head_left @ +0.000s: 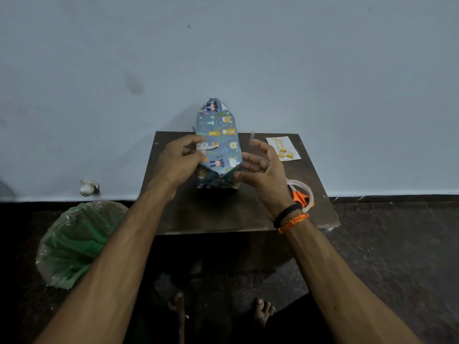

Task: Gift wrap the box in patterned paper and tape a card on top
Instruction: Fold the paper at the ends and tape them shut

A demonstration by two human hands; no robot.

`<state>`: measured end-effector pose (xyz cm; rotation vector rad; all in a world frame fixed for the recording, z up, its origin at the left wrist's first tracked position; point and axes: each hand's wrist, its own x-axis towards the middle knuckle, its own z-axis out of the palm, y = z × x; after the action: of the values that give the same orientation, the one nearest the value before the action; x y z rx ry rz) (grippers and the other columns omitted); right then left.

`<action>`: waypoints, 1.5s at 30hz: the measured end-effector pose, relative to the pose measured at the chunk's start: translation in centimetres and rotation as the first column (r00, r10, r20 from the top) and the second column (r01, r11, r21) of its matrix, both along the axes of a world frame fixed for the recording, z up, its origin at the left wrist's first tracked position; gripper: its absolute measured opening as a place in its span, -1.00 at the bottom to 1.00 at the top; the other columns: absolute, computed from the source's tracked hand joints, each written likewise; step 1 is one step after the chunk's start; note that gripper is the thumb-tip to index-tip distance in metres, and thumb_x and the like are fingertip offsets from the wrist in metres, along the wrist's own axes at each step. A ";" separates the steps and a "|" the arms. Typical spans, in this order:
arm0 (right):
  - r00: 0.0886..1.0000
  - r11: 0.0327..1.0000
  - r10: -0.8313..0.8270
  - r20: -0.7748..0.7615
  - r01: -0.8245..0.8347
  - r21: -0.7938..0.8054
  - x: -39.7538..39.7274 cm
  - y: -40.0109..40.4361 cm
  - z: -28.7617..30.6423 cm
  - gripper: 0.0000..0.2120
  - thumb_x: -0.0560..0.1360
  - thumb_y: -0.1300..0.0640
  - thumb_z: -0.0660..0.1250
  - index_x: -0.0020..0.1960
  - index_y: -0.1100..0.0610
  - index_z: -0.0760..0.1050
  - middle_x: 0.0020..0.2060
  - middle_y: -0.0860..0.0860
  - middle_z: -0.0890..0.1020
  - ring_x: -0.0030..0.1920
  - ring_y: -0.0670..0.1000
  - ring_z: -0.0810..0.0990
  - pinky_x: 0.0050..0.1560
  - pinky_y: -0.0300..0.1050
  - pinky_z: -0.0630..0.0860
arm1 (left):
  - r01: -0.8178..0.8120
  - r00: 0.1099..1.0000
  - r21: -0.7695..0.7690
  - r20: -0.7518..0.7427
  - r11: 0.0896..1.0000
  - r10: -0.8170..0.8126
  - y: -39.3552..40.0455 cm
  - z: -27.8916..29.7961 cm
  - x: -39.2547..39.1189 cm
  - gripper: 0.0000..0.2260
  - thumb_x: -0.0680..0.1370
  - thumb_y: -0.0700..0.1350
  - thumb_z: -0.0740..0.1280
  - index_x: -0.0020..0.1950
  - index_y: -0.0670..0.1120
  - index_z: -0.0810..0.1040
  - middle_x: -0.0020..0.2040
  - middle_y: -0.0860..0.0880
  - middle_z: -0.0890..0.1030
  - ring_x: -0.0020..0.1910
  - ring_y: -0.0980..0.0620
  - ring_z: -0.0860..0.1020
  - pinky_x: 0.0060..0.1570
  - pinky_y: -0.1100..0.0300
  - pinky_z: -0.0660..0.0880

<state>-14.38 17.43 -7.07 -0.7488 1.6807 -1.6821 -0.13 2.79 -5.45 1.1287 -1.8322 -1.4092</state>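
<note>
Wrapped box (218, 142) mid-bench (223, 212), left hand (177, 161) gripping its 9 o'clock side, right hand (263, 170) spread at 3 o'clock, fingers relaxed, card (283, 148) at 2 o'clock.

Pale blue wall (323, 70) (scuffed), dark floor (397, 256), brown table (223, 214)

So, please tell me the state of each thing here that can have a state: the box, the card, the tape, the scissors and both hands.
box: covered in patterned paper, near end flaps folded to a point
card: lying flat on the table, not yet on the box
tape roll: lying on the table
scissors: lying by the tape roll; blades hidden
left hand: grips the box's side
right hand: open, beside the box
</note>
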 end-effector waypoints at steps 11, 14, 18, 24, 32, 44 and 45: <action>0.976 0.976 -0.216 0.040 0.215 0.014 -0.4 0.0 -0.3 -0.27 0.28 0.35 0.45 0.41 0.01 0.40 0.04 0.08 0.53 0.03 0.06 0.64 0.03 0.20 0.68 | 0.194 0.977 -0.334 0.147 0.923 -0.152 1.3 -1.1 -0.9 -0.66 0.51 0.01 0.52 0.27 0.07 0.66 0.45 -0.04 0.39 0.40 0.06 0.41 0.11 0.60 0.25; 0.939 0.976 -0.184 0.291 0.210 -0.060 -0.2 0.2 -0.4 -0.36 0.37 0.28 0.49 0.40 0.08 0.38 0.15 0.18 0.51 0.08 0.13 0.67 0.02 0.13 0.69 | 0.222 0.974 -0.378 0.121 0.899 -0.190 1.0 -1.5 -0.7 -0.60 0.44 -0.02 0.58 0.27 0.03 0.66 0.47 -0.03 0.38 0.41 0.08 0.39 0.10 0.66 0.25; 0.956 0.960 -0.279 0.087 0.276 0.042 0.4 -0.1 -1.4 -0.27 0.27 0.07 0.67 0.34 -0.04 0.42 0.19 0.01 0.49 0.25 0.12 0.58 0.05 0.15 0.68 | 0.234 0.972 -0.411 0.109 0.881 -0.208 0.9 -1.8 -0.7 -0.58 0.42 0.00 0.60 0.26 0.03 0.66 0.49 -0.04 0.38 0.44 0.01 0.40 0.39 0.20 0.41; 0.951 0.947 -0.297 -0.084 0.305 0.103 0.6 -0.7 -1.8 -0.22 0.32 0.10 0.67 0.42 -0.01 0.35 0.18 -0.05 0.49 0.26 0.02 0.51 0.10 0.15 0.66 | 0.259 0.966 -0.489 0.122 0.833 -0.228 0.7 -2.4 -0.5 -0.51 0.40 -0.09 0.62 0.31 -0.04 0.64 0.57 -0.07 0.34 0.49 0.10 0.31 0.31 0.53 0.22; 0.936 0.933 -0.350 -0.024 0.351 0.084 1.3 -0.3 -2.2 -0.35 0.34 0.21 0.64 0.30 -0.02 0.41 0.15 -0.05 0.52 0.21 0.00 0.55 0.09 0.05 0.65 | 0.256 0.965 -0.542 0.089 0.800 -0.248 0.3 -2.9 -0.6 -0.50 0.33 -0.11 0.66 0.24 -0.06 0.64 0.47 -0.08 0.46 0.44 0.00 0.43 0.43 0.08 0.37; 0.801 0.950 -0.143 0.582 0.276 -0.147 5.2 1.6 -2.1 -0.73 0.50 0.55 0.25 0.01 0.22 0.49 0.03 0.26 0.68 0.15 0.24 0.67 0.27 0.13 0.58 | 0.286 0.956 -0.576 0.119 0.766 -0.268 0.2 -3.2 -0.6 -0.47 0.33 -0.07 0.65 0.27 -0.08 0.62 0.48 -0.09 0.45 0.44 -0.03 0.43 0.43 0.00 0.39; 0.810 0.943 -0.147 0.567 0.288 -0.167 5.4 1.2 -2.1 -0.72 0.49 0.56 0.27 -0.01 0.21 0.48 0.01 0.24 0.68 0.13 0.21 0.67 0.26 0.13 0.57 | 0.286 0.955 -0.579 0.111 0.764 -0.274 0.2 -3.3 -0.5 -0.47 0.33 -0.05 0.63 0.27 -0.08 0.62 0.48 -0.10 0.45 0.44 -0.02 0.43 0.43 0.00 0.39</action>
<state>-9.03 18.67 -9.16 -0.1318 1.1922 -2.0495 -0.66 2.94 -8.74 0.5596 -2.3004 -0.8447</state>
